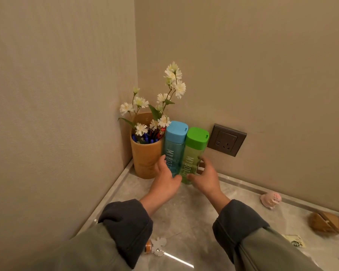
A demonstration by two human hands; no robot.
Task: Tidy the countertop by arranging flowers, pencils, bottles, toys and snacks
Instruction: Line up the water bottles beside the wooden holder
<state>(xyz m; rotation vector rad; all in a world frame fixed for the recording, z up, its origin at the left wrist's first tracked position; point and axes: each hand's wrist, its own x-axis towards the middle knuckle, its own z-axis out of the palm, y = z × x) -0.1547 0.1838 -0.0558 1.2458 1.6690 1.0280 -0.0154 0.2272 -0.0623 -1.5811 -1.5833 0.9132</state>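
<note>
Two tall bottles stand upright and touching in the far left corner of the desk, close to the back wall. The blue bottle, with a blue cap, is on the left. The green bottle, with a green cap, is on the right.

The left hand grips the lower part of the blue bottle, thumb across its front and fingers reaching round its left side, between it and the bamboo cup. The right hand holds the lower part of the green bottle, thumb at its front and fingers curled round its right side and back. The two thumbs almost meet at the bottles' bases.

The bamboo cup stands just left of the blue bottle, deep in the corner. It holds white flowers and blue-capped pens.

A wall socket sits on the back wall just right of the green cap. Along the desk's back edge, well right of the hands, lie a pink toy and a brown toy. A snack packet lies nearer the front.
</note>
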